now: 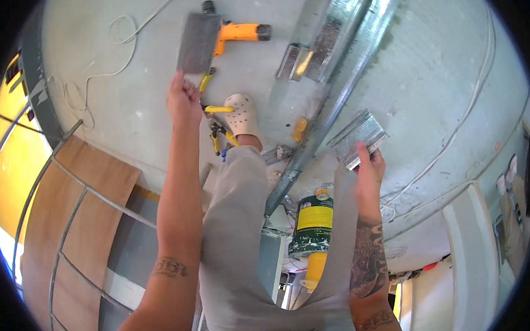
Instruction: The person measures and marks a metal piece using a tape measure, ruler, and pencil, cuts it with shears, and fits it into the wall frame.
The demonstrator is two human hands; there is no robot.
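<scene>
Pinched by one end in my left hand (184,98) is a flat, dark grey rectangular plate (198,43), out ahead of me. Beyond it, partly covered, lies a power tool with an orange handle (240,32). My right hand (370,172) grips a short ribbed piece of shiny sheet metal (359,138), thumb on top. Just below my left hand, on the floor by my foot, are yellow-handled pliers or snips (220,109), partly hidden by my wrist. Small bent metal pieces (295,61) rest beside a long metal channel.
Long metal channels (347,75) run diagonally across the grey floor. My foot wears a beige clog (242,113). Between my legs stands a green bucket-like container (312,221) with a yellow band. A metal tube frame (58,246) and wooden board (80,200) are at left; cables (474,108) lie right.
</scene>
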